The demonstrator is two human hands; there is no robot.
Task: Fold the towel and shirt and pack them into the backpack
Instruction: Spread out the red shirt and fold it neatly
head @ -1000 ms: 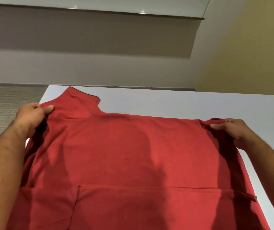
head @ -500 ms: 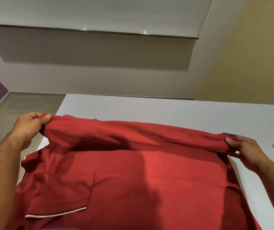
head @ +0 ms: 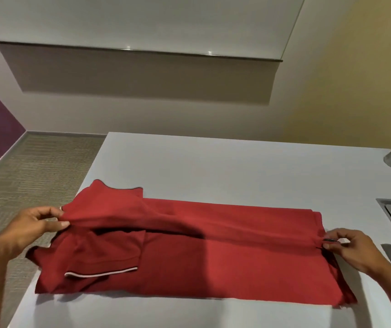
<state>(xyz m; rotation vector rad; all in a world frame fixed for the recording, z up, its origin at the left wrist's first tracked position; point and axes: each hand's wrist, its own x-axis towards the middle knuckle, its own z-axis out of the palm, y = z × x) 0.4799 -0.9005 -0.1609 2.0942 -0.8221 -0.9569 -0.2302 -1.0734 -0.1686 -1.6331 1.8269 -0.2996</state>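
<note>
Carpet lay beyond the white surface (head: 213, 166). Both hands, the left hand (head: 32, 227) and right hand (head: 353, 248), pinched a raised fold of the red shirt (head: 213, 263) between their fingers.

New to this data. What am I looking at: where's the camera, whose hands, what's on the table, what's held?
There is no robot here: a person works with bare hands, filmed by one wide-angle camera worn on the head, looking forward and down. A red shirt lies partly folded on a white table. The left hand pinches one end of a raised fold of the shirt, and the right hand pinches the other end, so the fold stretches between them above the rest of the cloth. No towel or backpack shows in this picture.
</note>
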